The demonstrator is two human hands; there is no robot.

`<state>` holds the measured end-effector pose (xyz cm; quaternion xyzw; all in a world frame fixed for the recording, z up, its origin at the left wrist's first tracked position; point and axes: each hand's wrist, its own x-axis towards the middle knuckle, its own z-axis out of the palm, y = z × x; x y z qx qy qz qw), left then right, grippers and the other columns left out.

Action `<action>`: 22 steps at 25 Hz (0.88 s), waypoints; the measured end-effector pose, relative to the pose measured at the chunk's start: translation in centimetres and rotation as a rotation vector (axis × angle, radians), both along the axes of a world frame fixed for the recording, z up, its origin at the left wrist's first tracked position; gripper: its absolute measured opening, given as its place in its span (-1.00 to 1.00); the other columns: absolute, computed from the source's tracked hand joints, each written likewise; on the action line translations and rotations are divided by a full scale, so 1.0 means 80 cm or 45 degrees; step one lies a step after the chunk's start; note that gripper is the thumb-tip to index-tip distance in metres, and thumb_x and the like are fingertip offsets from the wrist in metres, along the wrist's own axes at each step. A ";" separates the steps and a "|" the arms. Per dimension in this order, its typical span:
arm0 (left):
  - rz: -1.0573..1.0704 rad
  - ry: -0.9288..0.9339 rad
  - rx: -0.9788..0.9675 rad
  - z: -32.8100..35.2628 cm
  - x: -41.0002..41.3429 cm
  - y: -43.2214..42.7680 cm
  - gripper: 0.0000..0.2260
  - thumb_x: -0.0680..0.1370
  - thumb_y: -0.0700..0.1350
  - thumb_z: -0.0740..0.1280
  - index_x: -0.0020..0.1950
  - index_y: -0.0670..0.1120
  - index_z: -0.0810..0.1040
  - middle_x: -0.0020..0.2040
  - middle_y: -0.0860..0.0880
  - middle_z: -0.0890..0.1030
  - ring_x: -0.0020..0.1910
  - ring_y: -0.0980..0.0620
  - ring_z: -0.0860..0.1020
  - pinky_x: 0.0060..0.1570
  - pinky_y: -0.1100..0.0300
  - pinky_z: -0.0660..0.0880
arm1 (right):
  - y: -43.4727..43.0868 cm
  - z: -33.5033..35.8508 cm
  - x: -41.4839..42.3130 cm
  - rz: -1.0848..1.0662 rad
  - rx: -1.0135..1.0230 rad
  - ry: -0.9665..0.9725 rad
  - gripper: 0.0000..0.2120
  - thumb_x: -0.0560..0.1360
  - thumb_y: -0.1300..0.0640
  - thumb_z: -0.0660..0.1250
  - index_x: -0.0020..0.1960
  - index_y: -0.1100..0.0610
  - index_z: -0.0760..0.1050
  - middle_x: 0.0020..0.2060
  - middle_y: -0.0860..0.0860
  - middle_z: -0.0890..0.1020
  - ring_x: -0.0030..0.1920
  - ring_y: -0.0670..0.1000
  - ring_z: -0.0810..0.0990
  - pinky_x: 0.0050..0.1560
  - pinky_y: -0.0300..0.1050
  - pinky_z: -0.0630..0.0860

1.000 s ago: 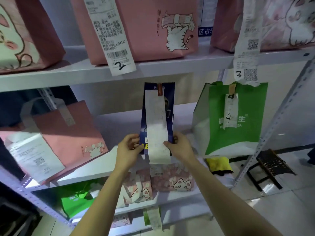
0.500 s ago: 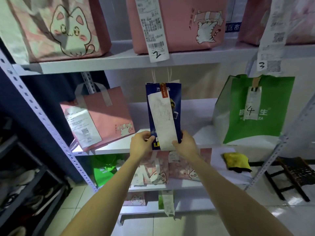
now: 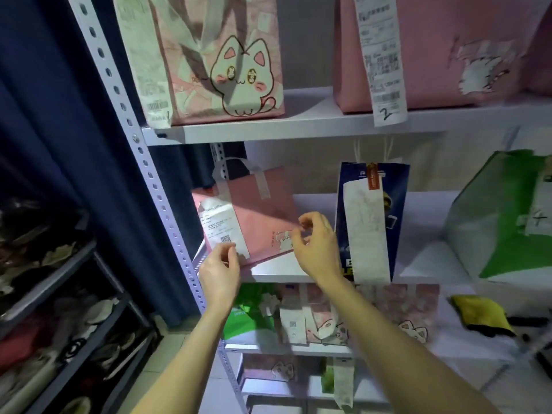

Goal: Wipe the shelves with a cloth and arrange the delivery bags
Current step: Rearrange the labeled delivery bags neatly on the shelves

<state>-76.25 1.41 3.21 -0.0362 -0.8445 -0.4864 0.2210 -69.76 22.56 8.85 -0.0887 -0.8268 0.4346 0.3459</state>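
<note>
**Change of state.** Half a second ago both hands held the dark blue paper bag with a long white receipt [image 3: 373,222] by its lower edge. That bag now stands upright on the white metal middle shelf [image 3: 277,271], released, just right of the right hand [image 3: 318,245]. Both hands have moved left to the flat pink fabric bag with grey handles [image 3: 263,210], which leans back on the same shelf.

**Fingers.**
- Left hand [image 3: 219,274]: fingers [image 3: 227,253] lie at the pink bag's lower left corner, under its white receipt [image 3: 222,227]. Whether they grip cannot be told.
- Right hand: fingers [image 3: 307,219] are loosely curled at the bag's lower right edge and hold nothing that can be seen.

**Meaning for the task.** Judged from this, the blue bag is placed and the pink bag is next to be straightened. The crumpled yellow cloth [image 3: 478,315] lies one shelf lower, well right of the fingers, so wiping is not in hand.

**Surface and room.**
- Far right of the fingers: a green fabric bag with a numbered tag [image 3: 501,225].
- Above the fingers: an upper white shelf [image 3: 298,127] carrying a pink cat-print bag [image 3: 233,70] and a plain pink bag [image 3: 448,49] with a receipt marked 2.
- Below the fingers: more pink and green bags.
- Left of the fingers: a perforated grey upright [image 3: 125,112], a dark blue curtain [image 3: 53,115] and a low rack of shoes [image 3: 59,309].
</note>
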 end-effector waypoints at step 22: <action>-0.025 -0.082 0.224 -0.001 0.067 -0.145 -0.80 0.69 0.13 0.34 0.07 0.09 0.72 0.02 0.17 0.75 0.00 0.19 0.69 0.08 -0.02 0.68 | -0.079 -0.045 0.098 -0.038 -0.211 -0.195 -0.89 0.72 0.04 0.28 0.13 0.08 0.46 0.02 -0.03 0.64 -0.06 -0.06 0.64 -0.31 -0.35 0.42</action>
